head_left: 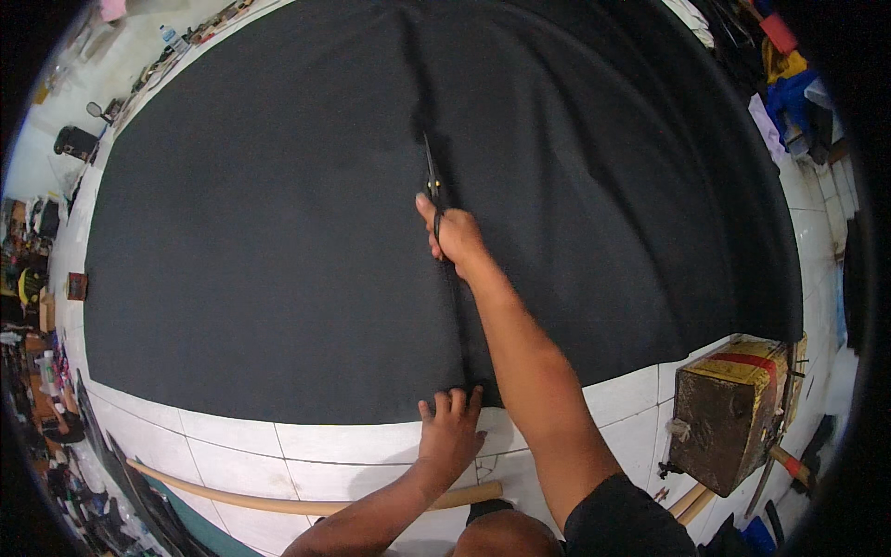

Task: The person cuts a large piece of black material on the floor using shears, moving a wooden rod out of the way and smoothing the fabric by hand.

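Note:
A wide sheet of black fabric (251, 232) lies spread over white floor tiles. My right hand (453, 234) reaches to the middle of it, its fingers wrapped round the handles of dark scissors (432, 176). The blades point away from me at a dark fold line that runs up the sheet; whether they are parted is hard to make out. Back along that line toward me the fabric looks split or creased. At its near edge my left hand (451, 425) lies with fingers spread, the fingertips resting on the cloth.
A worn box (719, 418) with a red strap stands at the near right, against the fabric's edge. A long wooden pole (278, 504) lies on the tiles before me. A small brown box (77, 286) sits at the left edge; clutter lines both sides.

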Demonstrator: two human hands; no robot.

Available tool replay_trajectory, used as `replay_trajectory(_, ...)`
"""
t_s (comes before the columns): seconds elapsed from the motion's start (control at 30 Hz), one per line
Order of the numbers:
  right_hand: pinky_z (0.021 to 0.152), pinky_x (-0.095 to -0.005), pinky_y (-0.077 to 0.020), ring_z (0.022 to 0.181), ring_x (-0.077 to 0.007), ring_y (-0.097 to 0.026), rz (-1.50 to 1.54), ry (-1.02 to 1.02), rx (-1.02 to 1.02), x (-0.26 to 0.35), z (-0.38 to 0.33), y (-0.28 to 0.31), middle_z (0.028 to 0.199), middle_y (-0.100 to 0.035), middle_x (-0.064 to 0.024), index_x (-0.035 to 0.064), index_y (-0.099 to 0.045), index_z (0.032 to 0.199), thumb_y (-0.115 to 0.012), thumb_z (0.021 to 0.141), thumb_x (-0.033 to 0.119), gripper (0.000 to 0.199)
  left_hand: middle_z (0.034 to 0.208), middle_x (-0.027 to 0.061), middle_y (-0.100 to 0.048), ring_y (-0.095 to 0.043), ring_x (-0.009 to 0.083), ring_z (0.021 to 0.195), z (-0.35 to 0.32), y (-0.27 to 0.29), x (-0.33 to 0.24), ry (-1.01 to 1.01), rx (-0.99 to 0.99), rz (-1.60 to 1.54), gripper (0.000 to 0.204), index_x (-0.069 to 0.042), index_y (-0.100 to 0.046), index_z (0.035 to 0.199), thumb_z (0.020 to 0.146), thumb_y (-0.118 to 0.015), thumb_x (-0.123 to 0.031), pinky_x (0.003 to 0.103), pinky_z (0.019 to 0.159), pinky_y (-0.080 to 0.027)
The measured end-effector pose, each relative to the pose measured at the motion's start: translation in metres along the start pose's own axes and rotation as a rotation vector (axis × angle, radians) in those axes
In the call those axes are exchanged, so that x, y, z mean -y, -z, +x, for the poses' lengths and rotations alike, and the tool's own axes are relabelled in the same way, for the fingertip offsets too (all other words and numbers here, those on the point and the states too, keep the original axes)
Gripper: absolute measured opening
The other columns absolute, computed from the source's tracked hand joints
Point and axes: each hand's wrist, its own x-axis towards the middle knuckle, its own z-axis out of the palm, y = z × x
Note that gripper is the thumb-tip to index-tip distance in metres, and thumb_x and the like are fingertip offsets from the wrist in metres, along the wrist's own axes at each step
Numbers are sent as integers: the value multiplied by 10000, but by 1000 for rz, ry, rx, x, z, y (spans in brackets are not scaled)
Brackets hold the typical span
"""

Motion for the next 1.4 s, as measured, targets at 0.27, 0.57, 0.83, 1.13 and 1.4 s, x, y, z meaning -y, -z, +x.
replay_trajectory(0.27,490,-283,-417,498,-122,-493,-48,36,-1,14,64,4,592,-525,-9,74,-578,711,-657,867,605,559,1261,222,-468,-459,399,1204,6,30,2,5,89,-103,795,-116,-373,1478,827,-706,-429,566,1001,-429)
replay_trajectory(0.57,508,-282,-413,513,-118,-504,-18,45,90,20,61,-1,606,-542,-15,61,-595,740,-648,887,558,521,1525,302,-282,-219,460,1444,197,90,126,190,-826,-85,843,-22,-358,1477,853,-619,-526,567,1163,-179)
replay_trajectory(0.83,476,-270,-398,498,-117,-498,-55,-35,18,48,98,6,598,-521,-14,69,-573,730,-647,869,608,561,1564,290,-210,-160,451,1468,210,102,115,232,-627,-117,894,-32,-311,1507,839,-616,-542,575,1180,-120)
replay_trajectory(1.13,475,-279,-380,479,-112,-480,-99,-13,-39,54,115,-7,557,-493,2,100,-522,692,-638,901,566,524,1557,306,-216,-161,469,1463,215,114,124,267,-525,-196,918,-43,-332,1500,789,-657,-524,602,1169,-114)
replay_trajectory(1.4,500,-279,-384,504,-111,-486,-98,-67,-66,76,159,-13,573,-493,-6,101,-496,669,-623,894,602,563,1518,351,-250,-204,523,1426,218,101,127,267,-473,-181,918,-24,-383,1451,771,-658,-576,659,1137,-132)
